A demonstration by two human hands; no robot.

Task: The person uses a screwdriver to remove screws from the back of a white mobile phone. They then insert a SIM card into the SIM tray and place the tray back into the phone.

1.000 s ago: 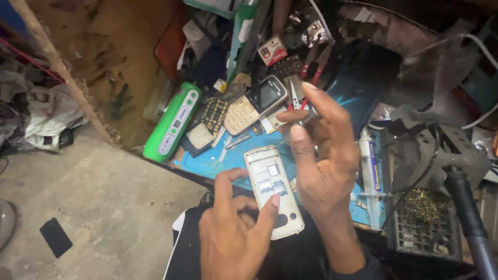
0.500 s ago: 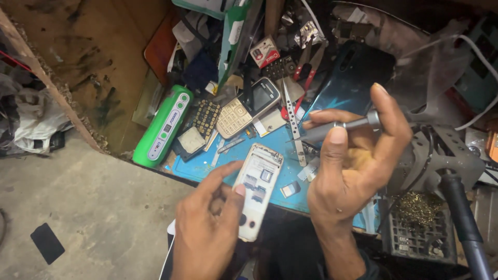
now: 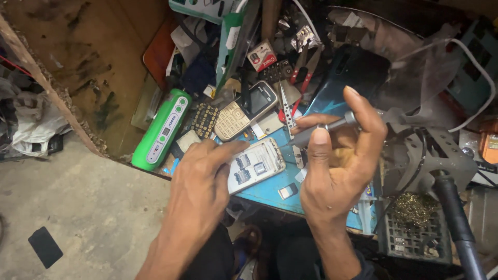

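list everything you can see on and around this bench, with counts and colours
opened phone: 1, white with bare back, on the blue mat under the left hand
screwdriver: 1, grey metal, in the right hand
keypad phone: 1, beige and grey, above the opened phone
loose keypad: 1, dark with pale keys, left of the keypad phone
green box: 1, green with white face, at the bench's left edge
blue mat: 1, blue, bench front
tweezers: 1, silver, right of the keypad phone
dark phone cover: 1, dark blue, behind the right hand
black slab: 1, black, on the floor
left hand: 1, resting on the opened phone
right hand: 1, gripping the screwdriver
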